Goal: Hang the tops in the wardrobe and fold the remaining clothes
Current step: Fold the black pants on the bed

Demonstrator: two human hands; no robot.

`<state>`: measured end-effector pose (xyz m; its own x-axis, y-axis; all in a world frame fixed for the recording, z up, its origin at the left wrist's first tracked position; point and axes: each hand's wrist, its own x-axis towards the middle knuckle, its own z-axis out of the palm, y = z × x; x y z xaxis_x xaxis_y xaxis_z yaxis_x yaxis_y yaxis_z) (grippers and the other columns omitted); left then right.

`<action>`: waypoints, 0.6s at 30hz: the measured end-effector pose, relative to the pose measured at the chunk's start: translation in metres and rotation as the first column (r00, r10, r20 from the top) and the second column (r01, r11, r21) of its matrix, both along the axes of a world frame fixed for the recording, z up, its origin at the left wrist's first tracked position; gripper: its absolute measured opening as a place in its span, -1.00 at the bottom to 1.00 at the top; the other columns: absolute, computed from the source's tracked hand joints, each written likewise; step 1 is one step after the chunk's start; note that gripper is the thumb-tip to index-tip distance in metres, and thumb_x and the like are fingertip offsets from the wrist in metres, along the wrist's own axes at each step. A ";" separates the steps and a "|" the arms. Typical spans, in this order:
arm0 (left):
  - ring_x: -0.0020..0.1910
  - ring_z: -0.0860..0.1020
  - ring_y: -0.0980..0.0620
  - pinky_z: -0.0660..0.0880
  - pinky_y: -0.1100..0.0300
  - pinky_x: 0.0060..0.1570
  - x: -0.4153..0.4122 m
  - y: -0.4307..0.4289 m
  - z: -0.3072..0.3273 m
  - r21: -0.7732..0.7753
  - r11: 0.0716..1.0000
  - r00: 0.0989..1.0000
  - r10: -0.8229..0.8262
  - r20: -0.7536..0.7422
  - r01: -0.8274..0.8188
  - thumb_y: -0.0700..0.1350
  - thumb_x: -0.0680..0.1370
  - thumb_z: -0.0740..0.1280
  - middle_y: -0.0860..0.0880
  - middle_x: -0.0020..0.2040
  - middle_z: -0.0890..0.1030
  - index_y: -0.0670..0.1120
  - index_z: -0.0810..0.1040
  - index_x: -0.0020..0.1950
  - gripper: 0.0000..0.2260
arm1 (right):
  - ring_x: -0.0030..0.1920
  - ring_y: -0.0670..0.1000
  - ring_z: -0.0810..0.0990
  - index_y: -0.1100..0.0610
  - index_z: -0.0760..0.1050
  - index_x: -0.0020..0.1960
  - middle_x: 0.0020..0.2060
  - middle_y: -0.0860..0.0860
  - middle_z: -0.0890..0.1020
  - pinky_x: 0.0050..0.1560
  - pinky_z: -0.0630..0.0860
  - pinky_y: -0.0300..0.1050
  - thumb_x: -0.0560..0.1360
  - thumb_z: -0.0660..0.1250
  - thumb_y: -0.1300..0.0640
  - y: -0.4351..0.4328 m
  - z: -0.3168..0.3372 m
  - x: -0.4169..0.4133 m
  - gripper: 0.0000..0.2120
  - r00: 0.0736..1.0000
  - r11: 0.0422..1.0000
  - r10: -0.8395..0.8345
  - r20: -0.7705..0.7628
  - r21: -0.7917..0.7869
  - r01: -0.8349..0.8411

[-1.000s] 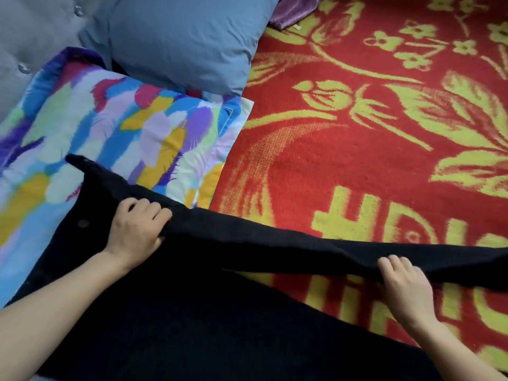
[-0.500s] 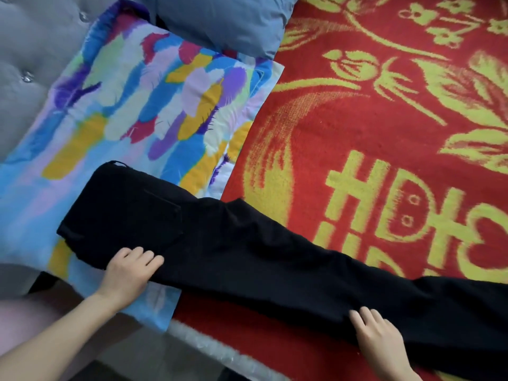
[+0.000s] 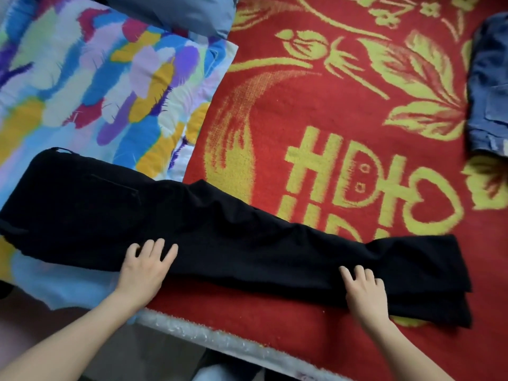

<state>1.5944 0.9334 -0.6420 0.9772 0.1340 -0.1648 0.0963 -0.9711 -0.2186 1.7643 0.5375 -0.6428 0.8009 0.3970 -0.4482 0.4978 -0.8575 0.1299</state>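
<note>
Nearest the camera, two bare forearms reach up from the lower edge; the left hand [image 3: 143,273] lies flat on the near edge of the black trousers [image 3: 220,235], its fingers [image 3: 160,250] straight and a little spread, pinching nothing; the right hand [image 3: 362,292] rests on the lower leg of the trousers, its fingers [image 3: 357,273] slightly bent and a little apart, the tips touching the cloth without gripping it. The trousers lie folded lengthwise, one leg over the other, stretched from left to right; the waist end sits on the colourful pillow [image 3: 96,78] and the hem end on the red blanket [image 3: 316,133]. The blanket carries a yellow pattern of flowers and leaves, and its near edge runs just behind a pale strip [image 3: 220,342]. Farther back a blue-grey pillow [image 3: 178,12] overlaps the top of the colourful one; at the far right edge a denim garment [image 3: 486,92] lies on the blanket, well apart from the trousers.
</note>
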 end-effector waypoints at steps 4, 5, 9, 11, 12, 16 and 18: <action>-0.19 0.60 -0.23 0.52 -0.03 -0.32 0.030 -0.046 -0.005 -0.060 0.992 0.991 -0.116 -0.061 0.113 -0.33 0.00 0.57 -0.29 -0.07 0.62 -0.18 0.67 0.01 -0.43 | -0.07 0.30 0.53 0.17 0.46 0.33 -0.06 0.28 0.55 -0.18 0.49 0.13 0.13 0.58 0.31 -0.038 0.000 0.018 -0.22 0.983 0.982 -0.152 0.105 -0.097 0.163; -0.20 0.61 -0.22 0.52 0.00 -0.33 0.033 -0.056 -0.005 -0.080 0.989 0.987 -0.134 -0.084 0.127 -0.31 -0.02 0.59 -0.28 -0.07 0.63 -0.17 0.67 0.00 -0.42 | 0.10 0.25 0.48 0.06 0.22 0.48 0.12 0.22 0.49 -0.04 0.46 0.09 0.35 0.46 0.21 -0.046 -0.003 0.018 -0.23 0.980 0.971 -0.163 0.112 -0.158 0.179; -0.27 0.61 -0.18 0.51 0.10 -0.40 0.038 -0.088 -0.007 -0.158 0.975 0.971 -0.181 -0.157 0.156 -0.30 -0.04 0.59 -0.25 -0.09 0.64 -0.15 0.68 -0.03 -0.42 | 0.21 0.03 0.41 -0.06 -0.21 0.53 0.28 0.04 0.35 0.05 0.41 -0.13 0.54 0.17 0.04 -0.072 -0.010 0.021 -0.28 0.969 0.935 -0.223 0.110 -0.257 0.244; -0.32 0.59 -0.16 0.47 0.13 -0.44 0.040 -0.101 -0.009 -0.168 0.972 0.967 -0.191 -0.169 0.163 -0.30 -0.04 0.58 -0.23 -0.11 0.65 -0.15 0.68 -0.03 -0.43 | 0.13 0.08 0.47 -0.01 0.09 0.50 0.18 0.07 0.44 -0.02 0.44 -0.06 0.53 0.20 0.02 -0.085 -0.003 0.030 -0.42 0.918 0.898 -0.370 0.143 -0.196 0.393; -0.35 0.57 -0.15 0.45 0.14 -0.47 0.040 -0.103 -0.010 -0.172 0.972 0.969 -0.186 -0.164 0.157 -0.31 -0.04 0.58 -0.22 -0.13 0.64 -0.15 0.68 -0.05 -0.44 | 0.05 0.15 0.51 0.06 0.32 0.38 0.08 0.11 0.49 -0.07 0.46 -0.02 0.53 0.22 0.07 -0.090 -0.001 0.033 -0.57 0.908 0.899 -0.393 0.148 -0.147 0.413; -0.47 0.48 -0.12 0.39 0.18 -0.57 0.038 -0.110 -0.009 -0.186 0.965 0.975 -0.203 -0.094 0.183 -0.40 0.14 0.34 -0.13 -0.36 0.53 -0.18 0.65 -0.19 -0.70 | -0.43 0.20 0.50 0.28 0.45 -0.34 -0.43 0.19 0.46 -0.43 0.38 -0.05 0.39 0.12 0.22 -0.113 0.011 0.025 -0.79 0.913 0.983 -0.185 0.363 0.065 0.174; -0.50 0.44 -0.10 0.37 0.18 -0.60 0.037 -0.114 -0.006 -0.201 0.962 0.974 -0.208 -0.086 0.188 -0.37 0.20 0.19 -0.11 -0.42 0.46 -0.19 0.61 -0.26 -0.74 | -0.43 0.17 0.48 0.23 0.44 -0.37 -0.46 0.14 0.43 -0.43 0.37 -0.05 0.37 0.11 0.20 -0.133 0.018 0.010 -0.79 0.922 0.992 -0.123 0.366 0.030 0.121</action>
<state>1.6316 0.8189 -0.6484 0.9568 -0.1041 -0.2715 -0.1157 -0.9929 -0.0268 1.7741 0.4041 -0.6243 0.9511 0.2878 -0.1121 0.3080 -0.9101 0.2771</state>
